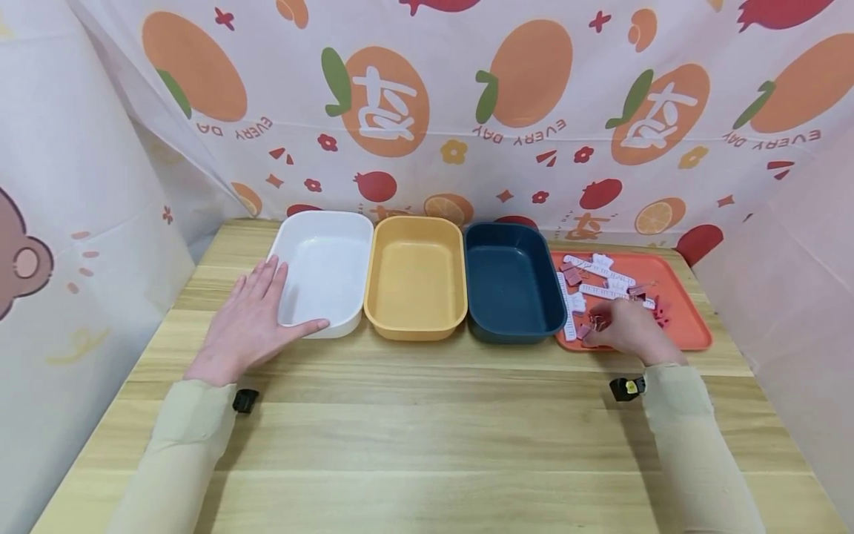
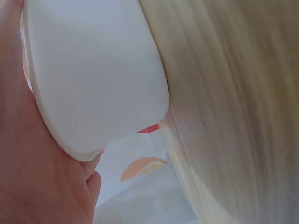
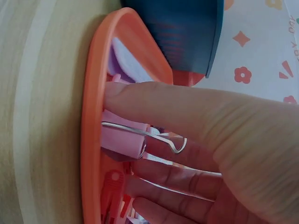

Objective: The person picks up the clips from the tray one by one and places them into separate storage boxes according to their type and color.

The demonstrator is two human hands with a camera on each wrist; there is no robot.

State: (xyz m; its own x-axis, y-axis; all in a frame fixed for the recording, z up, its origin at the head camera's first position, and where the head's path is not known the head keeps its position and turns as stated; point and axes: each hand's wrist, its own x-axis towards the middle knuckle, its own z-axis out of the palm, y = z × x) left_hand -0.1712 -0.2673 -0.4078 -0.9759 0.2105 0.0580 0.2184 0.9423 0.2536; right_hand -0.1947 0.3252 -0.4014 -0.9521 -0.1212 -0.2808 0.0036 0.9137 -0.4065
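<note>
A table [image 1: 414,430], apparently wooden, bears white bin [image 1: 327,274], yellow bin [image 1: 416,282], blue bin [image 1: 512,285], orange tray [image 1: 689,320].

Count them up: two hands in play, one left hand [image 1: 250,326] and one right hand [image 1: 627,326], plus two small black devices [image 1: 245,401]! Three bins in the line-up, one white bin [image 1: 327,271], one yellow bin [image 1: 416,285] and one dark blue bin [image 1: 514,282], and just one orange tray [image 1: 690,326]. Three long white clips [image 1: 600,271] here, several pink binder clips [image 3: 122,142], and red clips [image 3: 112,191] too bunched to number!
</note>
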